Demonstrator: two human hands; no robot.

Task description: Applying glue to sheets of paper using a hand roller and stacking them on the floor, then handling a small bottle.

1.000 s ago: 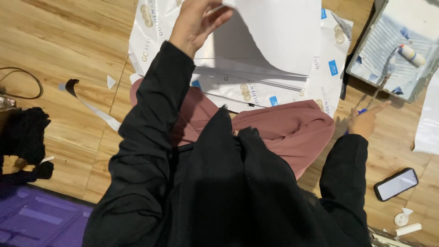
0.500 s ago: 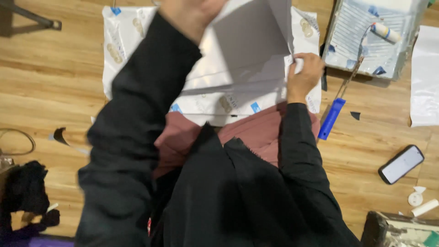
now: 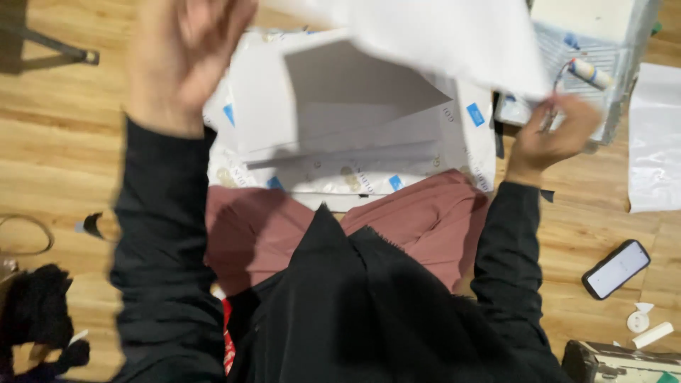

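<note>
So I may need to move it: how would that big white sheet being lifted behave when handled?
The white sheet looks thin and probably floppy: it bows, blurred, between the left hand and right hand. Likely light, easily creased.

Since the last moment we see the right hand [image 3: 550, 135] has left the edge of the white sheets [image 3: 340, 135] and moved out to the paint tray [image 3: 624, 64], by the roller's wire handle. The left hand [image 3: 181, 53] has lifted its big white sheet [image 3: 454, 35] higher, above both hands.
</note>
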